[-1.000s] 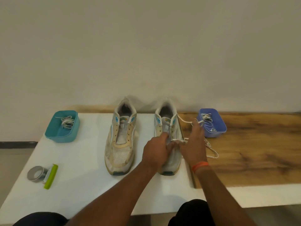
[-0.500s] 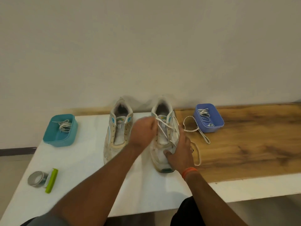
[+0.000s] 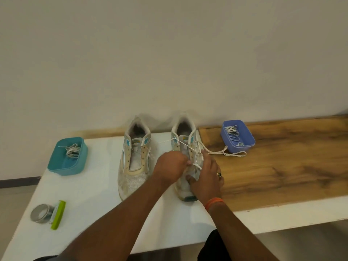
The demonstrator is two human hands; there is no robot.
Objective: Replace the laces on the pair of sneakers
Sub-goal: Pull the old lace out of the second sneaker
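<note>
Sneaker point(image 3: 185, 147) toe hidden by both hands point(image 3: 170, 167) point(image 3: 207, 176), each grip pinching lace point(image 3: 216, 152).

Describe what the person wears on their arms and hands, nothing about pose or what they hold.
Both forearms are bare, with no sleeves in view. The right hand has a ring with a dark stone on one finger, and an orange band circles the right wrist. The left hand shows no ring, watch or band on the parts that are visible. No gloves on either hand.

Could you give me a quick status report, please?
Left hand pinching lace. Right hand steadying right sneaker. Left sneaker unlaced. Nothing blocking.
</note>
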